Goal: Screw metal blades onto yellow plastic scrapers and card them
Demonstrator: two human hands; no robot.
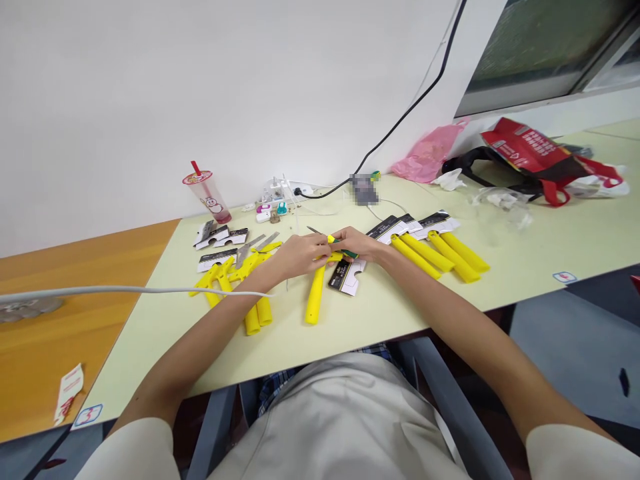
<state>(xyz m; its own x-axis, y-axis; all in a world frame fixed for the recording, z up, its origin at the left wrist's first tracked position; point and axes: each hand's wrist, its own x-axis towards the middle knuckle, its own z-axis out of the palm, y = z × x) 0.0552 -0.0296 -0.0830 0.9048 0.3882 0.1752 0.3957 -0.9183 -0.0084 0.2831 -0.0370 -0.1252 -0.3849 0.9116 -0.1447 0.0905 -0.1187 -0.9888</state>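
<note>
In the head view, my hands meet over the middle of the table. My right hand (356,244) is closed around a screwdriver with a green and yellow handle (352,254); its thin dark shaft points up and left. My left hand (307,255) is closed at the head of a yellow-handled scraper (315,298), whose tubular handle points toward me. The fingers hide the scraper's head. Beside my right hand lies a black and white card sleeve (346,276). Left of my hands, several yellow scrapers (253,267) lie in a pile, some with bare metal blades.
Several yellow scrapers (453,257) with card sleeves lie at right. More card sleeves (217,259) lie at left, near a clear cup (213,200) with a red straw. Behind are a power strip (274,191), pink bag (430,155) and red bag (535,150). A pale cable (125,290) crosses at left.
</note>
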